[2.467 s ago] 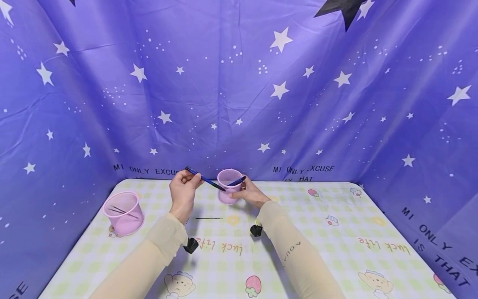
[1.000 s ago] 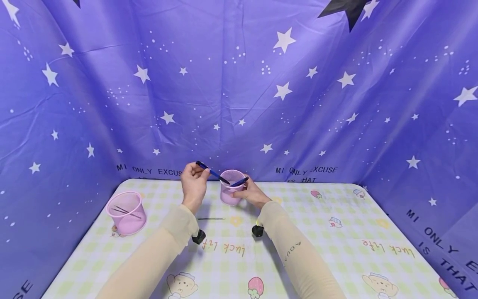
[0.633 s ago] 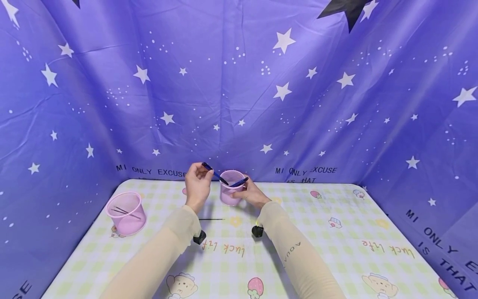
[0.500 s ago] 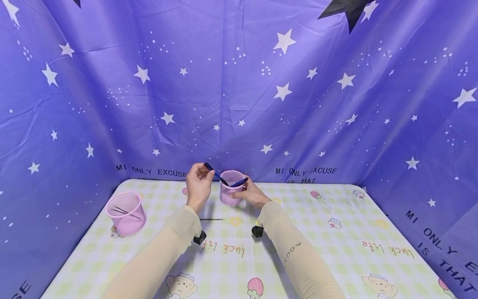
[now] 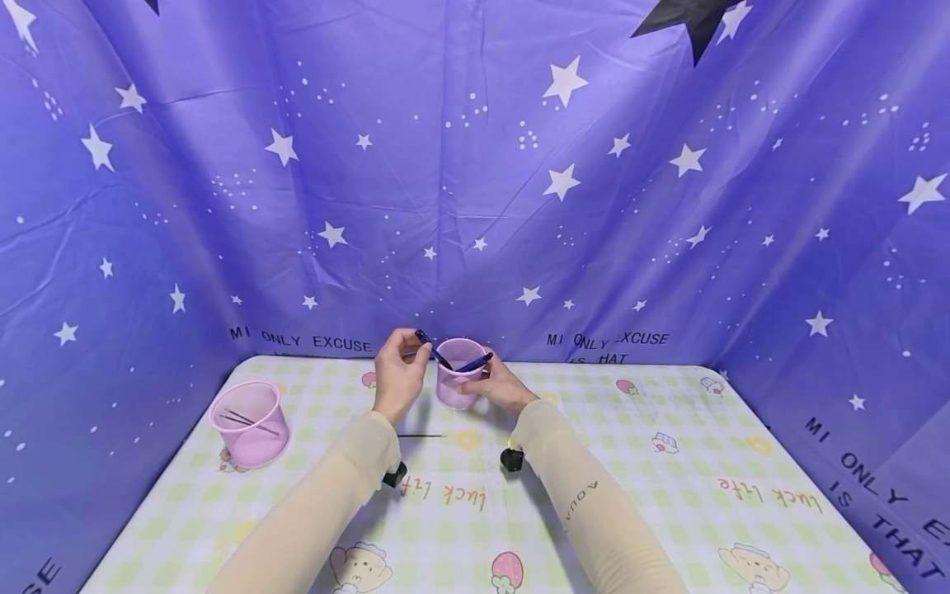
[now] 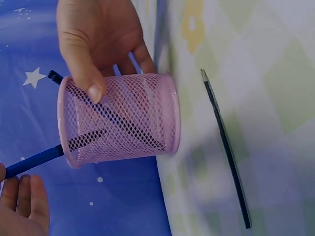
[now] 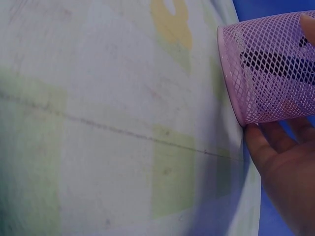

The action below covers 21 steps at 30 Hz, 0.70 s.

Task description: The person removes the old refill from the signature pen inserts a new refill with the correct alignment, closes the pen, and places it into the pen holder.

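My left hand (image 5: 399,375) pinches a blue pen (image 6: 37,161) by its upper end. The pen slants over the rim of a pink mesh pen holder (image 5: 456,392), and its dark lower part shows through the mesh in the left wrist view. Around the far side of this holder, my right hand (image 5: 500,386) grips it, thumb (image 6: 93,88) on the wall. A second dark blue pen (image 5: 475,361) leans inside, its end sticking out past the rim. On the tablecloth in front lies a thin black pen refill (image 6: 226,152).
At the left of the table stands another, wider pink mesh holder (image 5: 256,445) with a few thin dark refills (image 5: 248,419) inside. The checked tablecloth (image 5: 638,511) has printed cartoons. A blue star-patterned curtain (image 5: 475,181) rises behind the table.
My left hand has moved right and closer to the holder, bringing the pen's lower part over the rim and inside. My right hand keeps its grip on the holder in the same place.
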{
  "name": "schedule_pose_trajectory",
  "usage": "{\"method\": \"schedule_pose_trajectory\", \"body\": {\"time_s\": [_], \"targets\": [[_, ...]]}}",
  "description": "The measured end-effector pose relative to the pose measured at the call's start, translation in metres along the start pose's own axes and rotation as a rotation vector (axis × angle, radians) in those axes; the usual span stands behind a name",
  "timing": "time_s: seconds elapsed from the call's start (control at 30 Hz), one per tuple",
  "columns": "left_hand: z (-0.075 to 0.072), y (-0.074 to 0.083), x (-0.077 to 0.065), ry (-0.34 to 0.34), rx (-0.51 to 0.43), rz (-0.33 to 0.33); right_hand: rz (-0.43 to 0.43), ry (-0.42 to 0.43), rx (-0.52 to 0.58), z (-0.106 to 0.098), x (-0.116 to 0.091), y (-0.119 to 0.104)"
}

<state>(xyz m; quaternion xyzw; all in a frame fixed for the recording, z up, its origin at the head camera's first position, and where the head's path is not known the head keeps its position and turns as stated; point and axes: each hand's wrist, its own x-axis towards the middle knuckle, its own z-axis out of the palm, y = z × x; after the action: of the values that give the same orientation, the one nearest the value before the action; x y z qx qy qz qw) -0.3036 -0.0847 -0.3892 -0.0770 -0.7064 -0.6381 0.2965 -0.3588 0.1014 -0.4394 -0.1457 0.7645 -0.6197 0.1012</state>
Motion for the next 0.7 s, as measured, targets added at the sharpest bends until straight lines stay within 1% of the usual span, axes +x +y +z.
{"method": "schedule_pose_trajectory", "body": {"time_s": [0.23, 0.4, 0.57, 0.7], "targets": [[0.001, -0.007, -0.001, -0.031, 0.101, 0.051, 0.009, -0.003, 0.004, 0.000, 0.001, 0.000], [0.003, -0.012, -0.001, -0.047, 0.142, 0.068, 0.002, -0.008, 0.000, 0.000, 0.001, 0.000], [0.006, -0.012, -0.001, -0.095, 0.173, 0.133, 0.013, 0.004, -0.003, 0.000, 0.002, 0.001], [0.009, -0.015, -0.002, -0.140, 0.197, 0.165, 0.017, 0.006, -0.002, 0.000, 0.001, 0.000]]}}
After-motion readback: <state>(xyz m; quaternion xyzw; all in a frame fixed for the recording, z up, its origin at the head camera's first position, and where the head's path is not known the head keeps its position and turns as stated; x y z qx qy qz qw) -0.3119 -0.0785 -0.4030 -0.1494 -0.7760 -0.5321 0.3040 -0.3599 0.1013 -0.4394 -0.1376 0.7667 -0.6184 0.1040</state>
